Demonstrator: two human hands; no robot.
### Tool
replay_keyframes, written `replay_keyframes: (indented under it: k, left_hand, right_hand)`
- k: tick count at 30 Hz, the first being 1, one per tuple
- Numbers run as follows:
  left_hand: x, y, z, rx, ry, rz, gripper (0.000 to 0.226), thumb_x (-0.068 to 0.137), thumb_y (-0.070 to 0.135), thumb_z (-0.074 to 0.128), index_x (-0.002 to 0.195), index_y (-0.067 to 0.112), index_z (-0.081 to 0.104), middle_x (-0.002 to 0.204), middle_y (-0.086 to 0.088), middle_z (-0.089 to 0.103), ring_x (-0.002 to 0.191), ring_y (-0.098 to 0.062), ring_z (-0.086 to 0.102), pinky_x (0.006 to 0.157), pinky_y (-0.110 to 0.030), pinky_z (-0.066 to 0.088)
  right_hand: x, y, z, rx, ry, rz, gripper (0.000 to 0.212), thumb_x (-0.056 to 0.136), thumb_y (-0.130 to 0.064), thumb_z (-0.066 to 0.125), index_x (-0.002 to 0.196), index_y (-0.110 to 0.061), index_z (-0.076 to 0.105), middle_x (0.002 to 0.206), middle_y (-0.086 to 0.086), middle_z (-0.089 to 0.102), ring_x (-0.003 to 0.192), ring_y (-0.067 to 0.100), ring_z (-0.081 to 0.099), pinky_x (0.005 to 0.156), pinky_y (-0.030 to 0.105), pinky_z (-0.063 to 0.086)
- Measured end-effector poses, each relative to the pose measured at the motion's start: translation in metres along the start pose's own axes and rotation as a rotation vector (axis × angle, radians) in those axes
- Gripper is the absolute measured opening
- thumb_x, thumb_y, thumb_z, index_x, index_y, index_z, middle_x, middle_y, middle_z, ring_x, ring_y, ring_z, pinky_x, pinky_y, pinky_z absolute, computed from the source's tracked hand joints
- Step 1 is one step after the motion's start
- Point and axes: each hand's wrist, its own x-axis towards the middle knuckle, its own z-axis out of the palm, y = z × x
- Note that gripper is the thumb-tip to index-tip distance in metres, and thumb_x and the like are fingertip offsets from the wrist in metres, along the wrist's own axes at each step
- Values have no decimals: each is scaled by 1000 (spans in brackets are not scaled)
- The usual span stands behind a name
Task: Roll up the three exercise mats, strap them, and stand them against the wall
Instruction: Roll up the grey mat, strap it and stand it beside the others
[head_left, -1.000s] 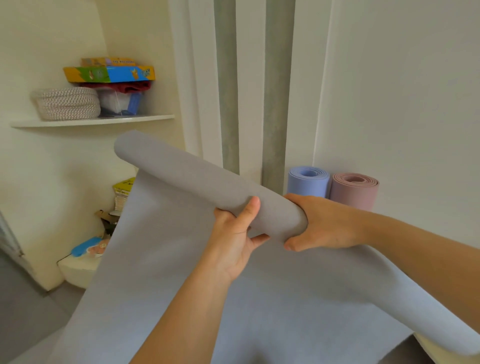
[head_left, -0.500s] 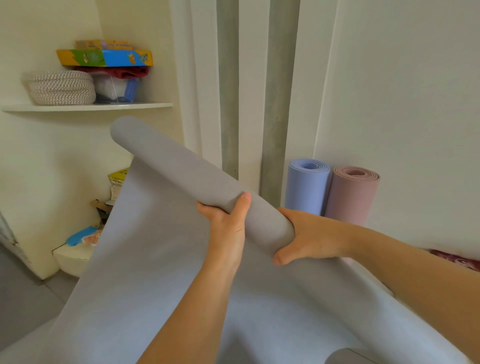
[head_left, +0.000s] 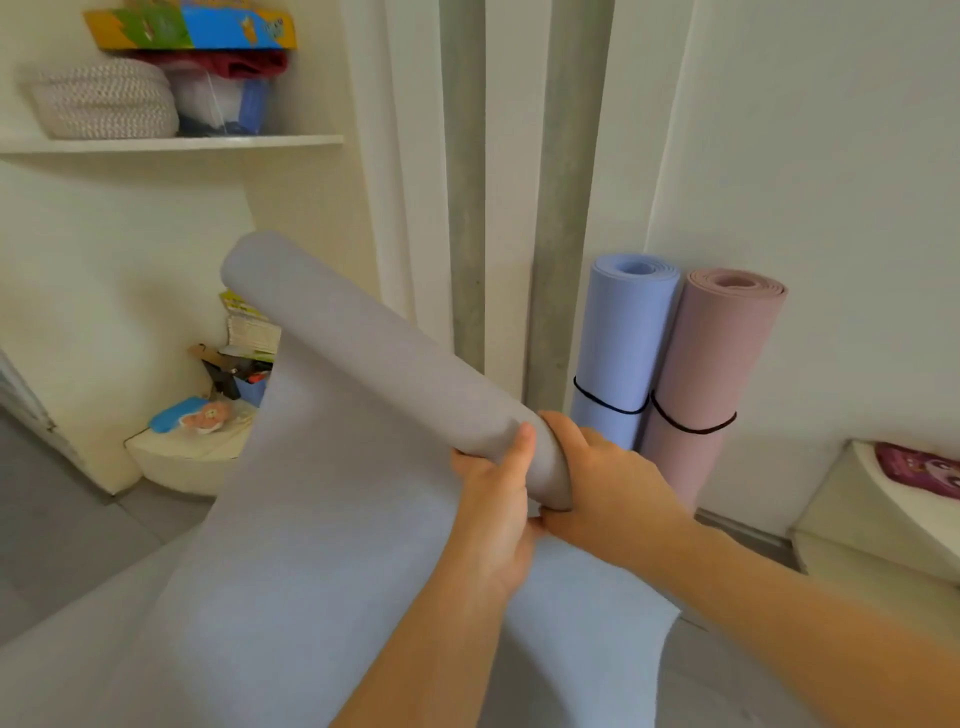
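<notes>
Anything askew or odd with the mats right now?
Nothing damaged or spilled. The grey mat is only partly rolled: left hand and right hand grip its near end, roll slanted, loose sheet trailing. The blue mat and pink mat stand strapped against the wall.

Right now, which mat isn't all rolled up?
The grey mat, gripped by the left hand and right hand: part hangs loose, unstrapped. The blue mat and pink mat stand rolled, strapped.

Near: a plain pale grey foam exercise mat (head_left: 363, 374). Far right: a plain periwinkle-blue rolled mat (head_left: 626, 332) and a dusty-pink rolled mat (head_left: 711, 364), each crossed by a thin black strap (head_left: 608, 409). Far left: a cream woven basket (head_left: 104, 98) and a yellow-green-blue cardboard box (head_left: 192, 28).
</notes>
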Motion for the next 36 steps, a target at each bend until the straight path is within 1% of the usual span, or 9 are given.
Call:
replay_keyframes:
  k: [3,6,10,13,18,23,27,31,36]
  left_hand:
    - [2,-6,-11,22,-2,34,45,96,20,55,135,24,34,122,-1,63,102,-19,66,81,-45,56]
    - [0,-5,-25,24,-84,39,44,96,17,52,135,22,32,122,-8,65,99,-26,69,78,-47,57]
    - [-4,-6,-24,11,-227,45,49,93,19,55,135,19,30,111,-9,71,99,-29,70,79,-46,57]
    - [0,-5,-24,-53,-309,45,55,88,23,58,137,22,34,127,-17,61,113,-32,62,86,-47,54]
    - [3,-7,-25,-178,-331,26,60,82,20,57,139,17,39,137,-20,52,124,-33,54,98,-49,48]
    - [4,-4,-23,-11,-243,-5,66,77,32,58,139,23,39,134,-7,58,121,-23,57,85,-38,53]
    - [-2,-4,-28,226,-213,-13,45,92,41,57,133,40,39,131,11,56,121,-12,55,98,-48,49]
    - [-17,-16,-25,6,-109,-5,58,79,35,64,133,34,43,126,5,62,113,-14,61,92,-47,53]
    - [-21,-23,-38,-28,35,2,52,85,23,65,133,26,47,119,0,67,102,-16,67,66,-38,57]
  right_hand:
    - [-4,7,3,367,-196,-44,92,79,-35,69,149,-33,9,123,-4,46,108,16,53,87,28,48]
    - [0,26,-7,739,-388,-18,75,83,-28,71,142,-40,25,126,-12,53,110,2,56,91,20,48]
    - [7,36,-18,835,-489,27,66,71,-34,80,127,-43,44,120,-14,61,104,-3,61,87,18,50]
    - [10,33,-16,884,-484,19,61,69,-33,75,125,-39,51,112,-14,67,101,4,65,89,26,52]
    - [7,28,-17,861,-472,22,58,77,-26,76,124,-38,45,109,-13,66,94,3,66,80,22,53]
    - [9,23,-20,692,-311,-27,60,69,-29,79,120,-38,48,105,-14,65,94,5,63,84,30,55]
    - [6,23,-22,413,-116,-10,63,69,-37,75,123,-41,44,97,-16,64,88,6,62,76,31,55]
    - [-11,2,4,22,64,-49,76,75,-45,66,140,-41,27,113,-16,61,99,12,60,72,24,44]
    - [-21,-2,28,333,-131,-119,96,76,-40,73,150,-35,12,139,-13,41,122,11,46,94,24,41]
